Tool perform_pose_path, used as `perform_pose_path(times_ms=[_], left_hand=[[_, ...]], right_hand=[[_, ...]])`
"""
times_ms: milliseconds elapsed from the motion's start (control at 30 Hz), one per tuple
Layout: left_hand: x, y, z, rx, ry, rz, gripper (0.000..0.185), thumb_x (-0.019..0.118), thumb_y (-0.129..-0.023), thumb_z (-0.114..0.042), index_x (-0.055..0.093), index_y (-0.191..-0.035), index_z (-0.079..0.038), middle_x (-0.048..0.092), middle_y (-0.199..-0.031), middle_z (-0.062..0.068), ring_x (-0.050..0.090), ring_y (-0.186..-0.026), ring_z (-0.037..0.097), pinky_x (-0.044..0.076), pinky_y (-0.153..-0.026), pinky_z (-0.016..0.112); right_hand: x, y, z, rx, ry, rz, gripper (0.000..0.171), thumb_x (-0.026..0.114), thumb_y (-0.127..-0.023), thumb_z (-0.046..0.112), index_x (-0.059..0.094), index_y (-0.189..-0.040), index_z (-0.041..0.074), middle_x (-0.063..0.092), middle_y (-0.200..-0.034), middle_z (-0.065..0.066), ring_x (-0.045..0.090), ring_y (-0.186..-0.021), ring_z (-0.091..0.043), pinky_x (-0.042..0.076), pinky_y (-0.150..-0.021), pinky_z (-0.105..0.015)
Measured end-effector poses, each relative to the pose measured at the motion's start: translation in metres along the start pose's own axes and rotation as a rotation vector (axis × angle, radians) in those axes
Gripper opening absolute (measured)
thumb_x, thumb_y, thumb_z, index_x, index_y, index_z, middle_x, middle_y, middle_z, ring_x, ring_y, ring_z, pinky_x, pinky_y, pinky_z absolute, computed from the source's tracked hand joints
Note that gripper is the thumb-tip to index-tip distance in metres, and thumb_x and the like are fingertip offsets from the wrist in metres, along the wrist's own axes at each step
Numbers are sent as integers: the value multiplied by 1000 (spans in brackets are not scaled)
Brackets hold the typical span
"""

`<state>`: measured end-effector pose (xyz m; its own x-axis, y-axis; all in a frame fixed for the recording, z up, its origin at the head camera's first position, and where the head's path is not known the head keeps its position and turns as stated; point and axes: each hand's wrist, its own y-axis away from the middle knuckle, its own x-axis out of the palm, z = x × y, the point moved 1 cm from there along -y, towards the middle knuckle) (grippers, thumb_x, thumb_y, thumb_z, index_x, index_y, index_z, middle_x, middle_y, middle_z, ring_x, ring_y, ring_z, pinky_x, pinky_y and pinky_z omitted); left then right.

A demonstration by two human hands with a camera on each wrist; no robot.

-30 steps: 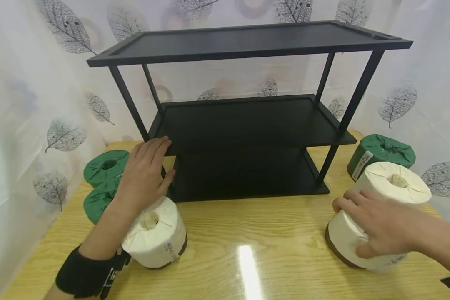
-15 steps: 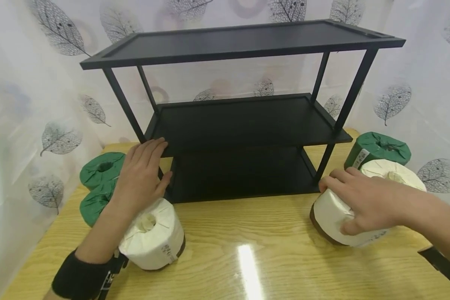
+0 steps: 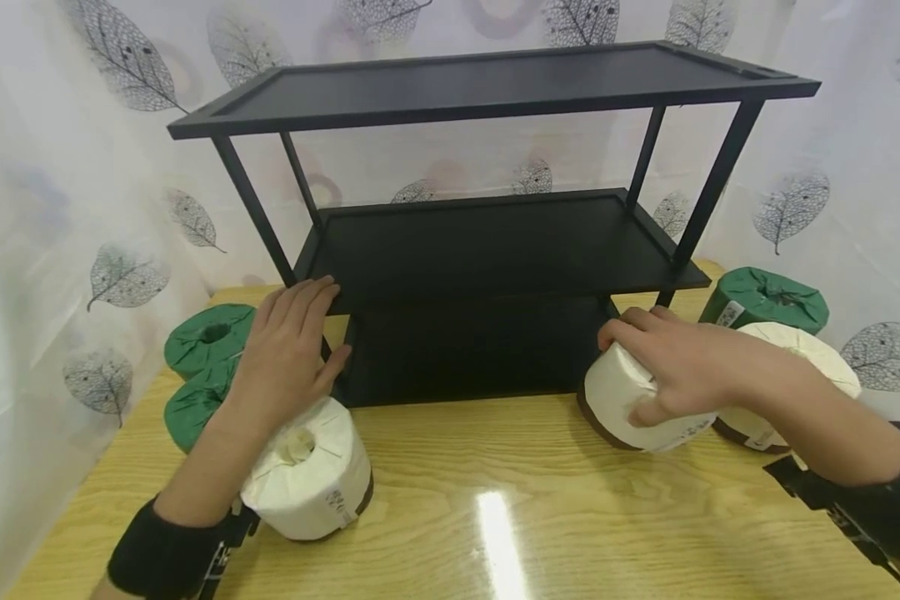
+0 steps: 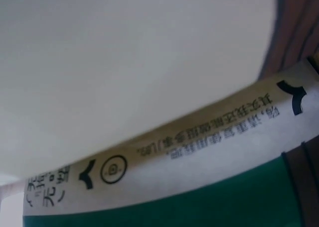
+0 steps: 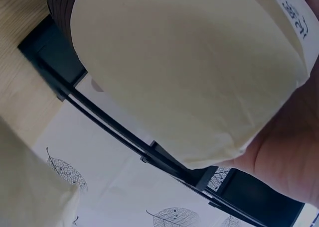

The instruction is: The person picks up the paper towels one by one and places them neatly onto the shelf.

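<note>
My right hand [image 3: 671,358] grips a cream paper-wrapped toilet roll [image 3: 618,400] from above, tilted, in front of the black shelf rack's right end. The right wrist view shows that toilet roll [image 5: 184,72] close up, with part of the hand [image 5: 284,147] at its side. My left hand [image 3: 281,354] lies with extended fingers at the front left corner of the rack's middle shelf [image 3: 480,242], thumb apart. Below that wrist stands another cream toilet roll [image 3: 311,483]. Its pale side fills much of the left wrist view, above a green-wrapped roll [image 4: 199,207].
Two green rolls, one behind [image 3: 210,337] the other [image 3: 195,408], stand left of the rack. At the right are a green roll [image 3: 780,296] and a cream roll [image 3: 817,358], partly behind my right arm. The rack's top shelf [image 3: 495,87] overhangs the wooden table [image 3: 435,517].
My right hand has carried the cream toilet roll leftward and away from me, toward the rack, uncovering more of the cream roll at the right. The left hand has stayed at the shelf corner.
</note>
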<state>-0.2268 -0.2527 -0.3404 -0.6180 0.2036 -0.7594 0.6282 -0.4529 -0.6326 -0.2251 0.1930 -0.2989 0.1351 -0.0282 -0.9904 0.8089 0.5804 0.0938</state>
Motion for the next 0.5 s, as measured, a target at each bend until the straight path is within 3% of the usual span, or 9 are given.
perform_pose_path(times_ms=[233, 500], left_hand=[[0, 0, 0, 6, -3, 13, 73, 71, -85, -25, 41, -143, 6, 45, -148, 24, 42, -135, 41, 30, -112, 56], [-1, 0, 0, 8, -3, 9, 72, 71, -86, -25, 41, -143, 6, 45, -148, 24, 42, -135, 41, 30, -113, 55]], right_hand=[[-3, -21, 0, -12, -27, 7, 70, 82, -65, 42, 55, -124, 18, 56, -118, -9, 53, -95, -27, 49, -68, -38], [-1, -40, -1, 55, -24, -2, 72, 80, -70, 45, 55, -130, 15, 61, -110, -11, 59, -90, -25, 52, -66, -41]])
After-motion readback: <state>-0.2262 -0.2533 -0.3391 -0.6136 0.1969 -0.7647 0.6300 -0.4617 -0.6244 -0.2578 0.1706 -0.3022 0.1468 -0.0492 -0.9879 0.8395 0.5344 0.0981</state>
